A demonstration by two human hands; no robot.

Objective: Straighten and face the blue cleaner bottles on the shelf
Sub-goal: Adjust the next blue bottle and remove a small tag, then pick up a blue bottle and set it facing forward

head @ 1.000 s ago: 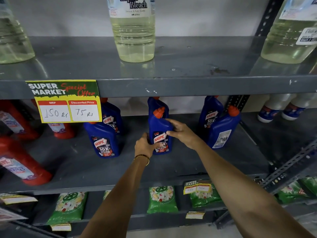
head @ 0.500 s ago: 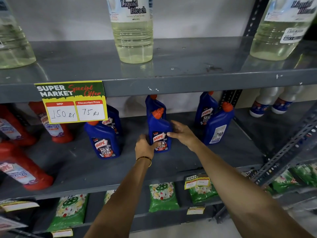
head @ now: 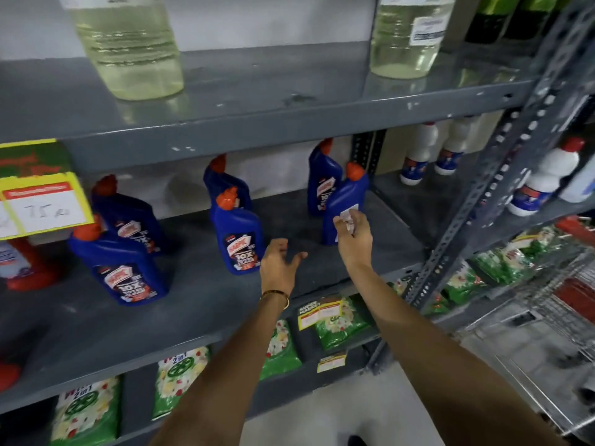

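Note:
Several blue cleaner bottles with orange caps stand in pairs on the grey middle shelf (head: 199,304). The left pair (head: 124,268) and the middle front bottle (head: 240,239) show their front labels. The right front bottle (head: 346,201) is turned so its white back label faces out, with another blue bottle (head: 323,181) behind it. My right hand (head: 352,235) touches the lower front of that right front bottle, fingers on its label. My left hand (head: 280,263) hovers open just right of the middle bottle, holding nothing.
Large clear bleach bottles (head: 128,49) stand on the upper shelf. Red bottles (head: 22,268) sit at far left behind a yellow price tag (head: 45,207). White bottles (head: 418,156) stand at right past a slotted upright (head: 476,207). Green packets (head: 338,323) fill the lower shelf.
Both hands let go of the middle front bottle. My right hand moved right to the back-facing bottle; my left hand opened and drifted right. The view shifted to the right.

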